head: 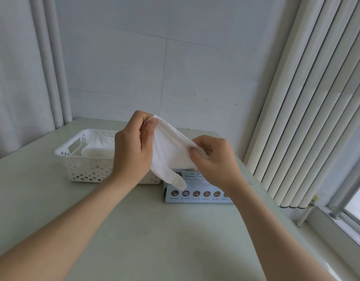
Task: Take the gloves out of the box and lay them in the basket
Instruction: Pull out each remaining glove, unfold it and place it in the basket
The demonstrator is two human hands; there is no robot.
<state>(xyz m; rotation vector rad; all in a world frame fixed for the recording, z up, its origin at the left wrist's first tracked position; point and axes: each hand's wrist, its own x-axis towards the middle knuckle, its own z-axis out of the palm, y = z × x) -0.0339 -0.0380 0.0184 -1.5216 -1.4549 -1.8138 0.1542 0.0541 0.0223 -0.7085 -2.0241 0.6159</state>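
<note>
White on white: pinches the glove [171, 153] at its top edge with the left hand [130, 153] and at its side with the right hand [215, 159], spreads it above the box [197, 194] for laying flat in the basket [83, 169] alongside on the counter [154, 230], where folded gloves [98, 147] already lie, left wrist screening its near corner.

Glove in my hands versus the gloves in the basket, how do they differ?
The held glove hangs between the left hand and right hand; the basket gloves rest in the basket. The held glove is spread out; the basket gloves are heaped. Both are white.
</note>
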